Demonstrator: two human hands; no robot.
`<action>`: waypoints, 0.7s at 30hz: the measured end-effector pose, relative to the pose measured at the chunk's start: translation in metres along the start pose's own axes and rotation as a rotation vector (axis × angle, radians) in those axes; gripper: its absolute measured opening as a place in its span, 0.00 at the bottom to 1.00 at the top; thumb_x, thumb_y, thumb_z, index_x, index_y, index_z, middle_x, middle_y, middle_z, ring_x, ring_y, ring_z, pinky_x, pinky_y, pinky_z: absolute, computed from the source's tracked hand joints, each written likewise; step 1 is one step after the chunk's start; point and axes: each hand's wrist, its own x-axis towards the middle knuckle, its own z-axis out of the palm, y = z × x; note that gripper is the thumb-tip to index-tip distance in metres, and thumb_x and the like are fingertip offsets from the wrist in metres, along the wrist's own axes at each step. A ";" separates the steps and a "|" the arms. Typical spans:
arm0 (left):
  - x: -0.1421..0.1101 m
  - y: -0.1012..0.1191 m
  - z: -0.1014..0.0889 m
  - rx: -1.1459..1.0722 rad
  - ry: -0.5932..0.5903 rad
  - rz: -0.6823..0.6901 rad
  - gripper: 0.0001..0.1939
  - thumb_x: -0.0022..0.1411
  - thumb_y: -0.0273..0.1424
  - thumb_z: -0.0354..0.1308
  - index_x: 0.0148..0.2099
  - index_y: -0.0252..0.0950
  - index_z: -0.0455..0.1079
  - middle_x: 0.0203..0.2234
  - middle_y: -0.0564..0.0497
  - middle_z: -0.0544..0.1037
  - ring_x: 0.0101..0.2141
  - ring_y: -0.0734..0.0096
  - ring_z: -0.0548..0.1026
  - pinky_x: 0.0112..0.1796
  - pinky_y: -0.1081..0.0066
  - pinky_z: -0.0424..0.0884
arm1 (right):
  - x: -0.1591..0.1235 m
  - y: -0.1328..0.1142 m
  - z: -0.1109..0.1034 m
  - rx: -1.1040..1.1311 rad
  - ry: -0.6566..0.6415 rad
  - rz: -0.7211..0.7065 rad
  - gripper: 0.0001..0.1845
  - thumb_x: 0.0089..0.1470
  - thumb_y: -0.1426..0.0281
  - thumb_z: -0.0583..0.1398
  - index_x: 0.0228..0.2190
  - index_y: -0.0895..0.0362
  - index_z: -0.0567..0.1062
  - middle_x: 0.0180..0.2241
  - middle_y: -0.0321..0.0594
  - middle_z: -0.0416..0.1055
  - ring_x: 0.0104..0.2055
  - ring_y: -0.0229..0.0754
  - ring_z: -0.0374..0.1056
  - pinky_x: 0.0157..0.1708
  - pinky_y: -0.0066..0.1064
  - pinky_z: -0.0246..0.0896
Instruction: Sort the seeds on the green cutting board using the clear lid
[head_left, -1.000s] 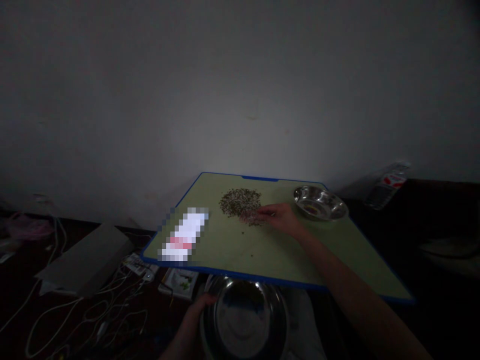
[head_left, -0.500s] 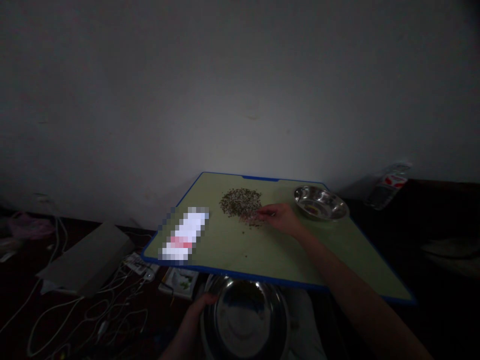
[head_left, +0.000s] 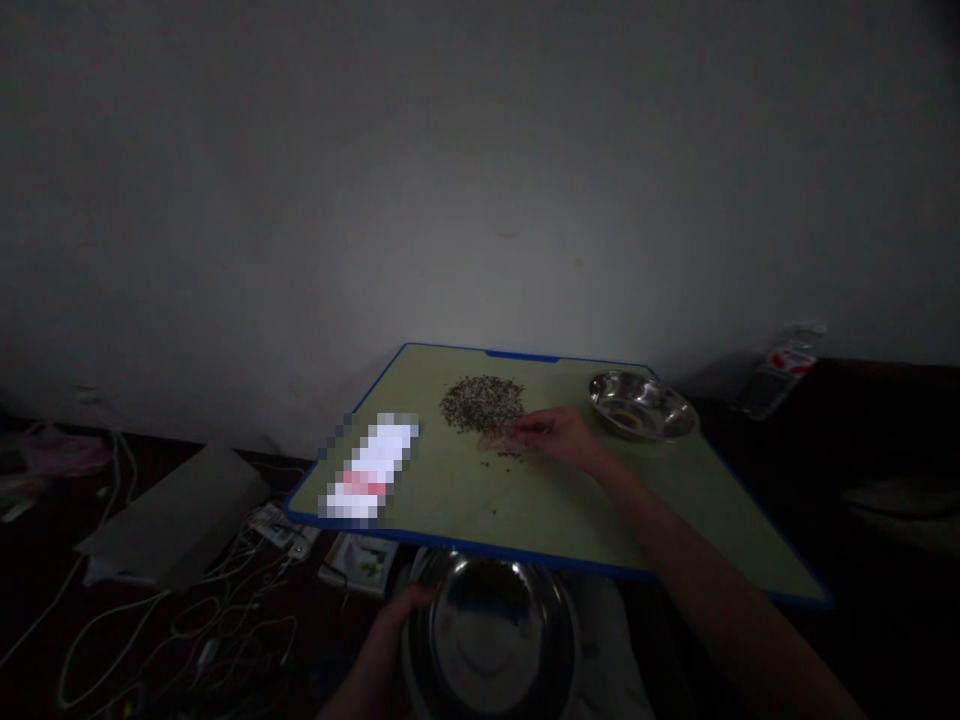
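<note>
My right hand (head_left: pixel 555 435) reaches over the board (head_left: pixel 420 500) to the near right edge of a pile of small dark grains (head_left: pixel 480 400), perhaps seeds. Its fingertips are smeared by motion, and whether they pinch any grains cannot be made out. A few loose grains lie just below the fingers. Under the board's front edge, my left hand (head_left: pixel 405 605) grips the left rim of a large shiny metal bowl (head_left: pixel 487 640), thumb over the rim. Dark contents, too dim to name, show at the bowl's far side.
A smaller metal bowl (head_left: pixel 645 405) with a little something in it stands at the board's right. A blurred-out bright phone-like rectangle (head_left: pixel 371 470) lies on the left. Cables (head_left: pixel 210 630) and a grey box (head_left: pixel 176 520) are at lower left; a plastic bottle (head_left: pixel 780 375) leans at right.
My right hand's fingers have shifted slightly among the grains at the pile's near edge, and a few loose grains below have moved. My left hand keeps hold of the bowl.
</note>
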 end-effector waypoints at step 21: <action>-0.003 -0.002 -0.001 0.026 -0.033 0.093 0.08 0.47 0.33 0.57 0.25 0.32 0.73 0.18 0.47 0.78 0.25 0.60 0.74 0.34 0.65 0.63 | 0.000 -0.001 -0.003 0.134 -0.115 0.097 0.13 0.40 0.71 0.61 0.32 0.60 0.77 0.29 0.43 0.76 0.28 0.39 0.70 0.28 0.29 0.65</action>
